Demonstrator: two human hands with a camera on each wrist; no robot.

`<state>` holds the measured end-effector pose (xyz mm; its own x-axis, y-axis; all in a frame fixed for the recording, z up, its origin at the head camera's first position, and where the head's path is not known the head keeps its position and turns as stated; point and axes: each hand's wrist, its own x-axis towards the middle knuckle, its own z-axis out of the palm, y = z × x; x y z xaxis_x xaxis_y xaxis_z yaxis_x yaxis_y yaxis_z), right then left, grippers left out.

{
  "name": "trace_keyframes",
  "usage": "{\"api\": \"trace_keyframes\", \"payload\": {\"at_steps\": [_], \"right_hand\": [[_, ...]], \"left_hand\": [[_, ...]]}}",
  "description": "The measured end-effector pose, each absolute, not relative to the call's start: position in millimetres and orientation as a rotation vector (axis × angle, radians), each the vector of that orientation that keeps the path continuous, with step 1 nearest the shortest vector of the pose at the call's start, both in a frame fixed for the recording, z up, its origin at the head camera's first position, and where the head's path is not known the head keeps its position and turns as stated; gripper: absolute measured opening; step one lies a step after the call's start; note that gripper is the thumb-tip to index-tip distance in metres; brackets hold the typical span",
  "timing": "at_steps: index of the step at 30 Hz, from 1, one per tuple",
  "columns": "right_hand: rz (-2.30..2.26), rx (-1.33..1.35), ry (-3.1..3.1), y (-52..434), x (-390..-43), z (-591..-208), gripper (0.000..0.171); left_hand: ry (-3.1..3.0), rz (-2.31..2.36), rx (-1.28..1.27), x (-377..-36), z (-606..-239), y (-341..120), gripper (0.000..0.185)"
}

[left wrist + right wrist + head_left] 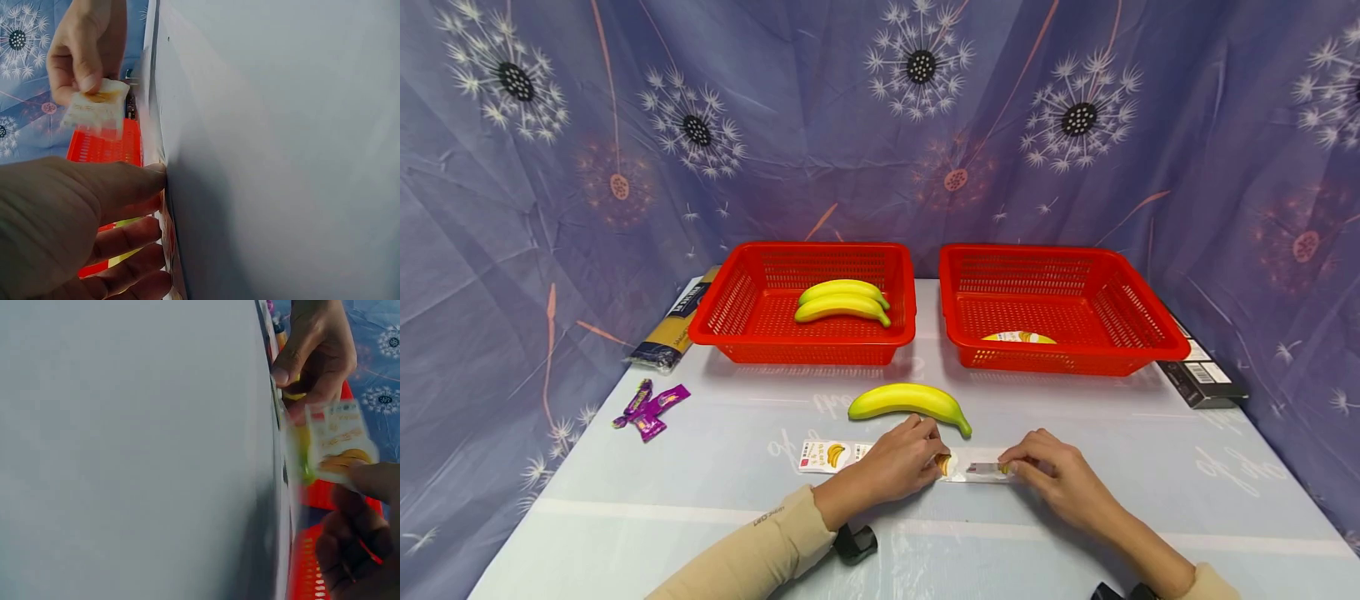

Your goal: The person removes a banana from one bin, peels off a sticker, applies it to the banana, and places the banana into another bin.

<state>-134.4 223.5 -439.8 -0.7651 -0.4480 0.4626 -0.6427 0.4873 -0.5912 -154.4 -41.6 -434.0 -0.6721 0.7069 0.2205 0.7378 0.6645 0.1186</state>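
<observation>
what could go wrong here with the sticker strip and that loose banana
The right hand peels a sticker off the sticker strip that the left hand presses down; the sticker might curl or tear. The loose banana lies just beyond the left hand's knuckles and could get nudged.

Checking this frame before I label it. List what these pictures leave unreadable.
- Sticker strip, head view: print too small; left hand covers its middle.
- Sticker pinched by right hand, right wrist view: blurred.
- Yellow item in right basket, head view: front wall hides most.
</observation>
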Motion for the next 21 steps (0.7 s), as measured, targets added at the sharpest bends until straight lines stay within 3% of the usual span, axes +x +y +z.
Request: {"api": "trace_keyframes", "payload": {"at_steps": [7,15,21], "right_hand": [[1.107,0.771,-2.452,212.6,-143.5,-423.3,0.022],[1.076,0.759,-2.496,187.5,-155.4,-417.1,0.021],[1.173,0.785,-2.494,168.3,-166.1,-415.4,0.018]], "left_hand": [[-2.744,-0.522,-1.099,-156.5,-432.2,-42.6,0.02],[-2.716,-1.319,-0.792,-164.3,-416.8,-46.1,0.031],[-2.716,-1.583,-0.541,-172.2,-412.9,-54.8,0.021]]}}
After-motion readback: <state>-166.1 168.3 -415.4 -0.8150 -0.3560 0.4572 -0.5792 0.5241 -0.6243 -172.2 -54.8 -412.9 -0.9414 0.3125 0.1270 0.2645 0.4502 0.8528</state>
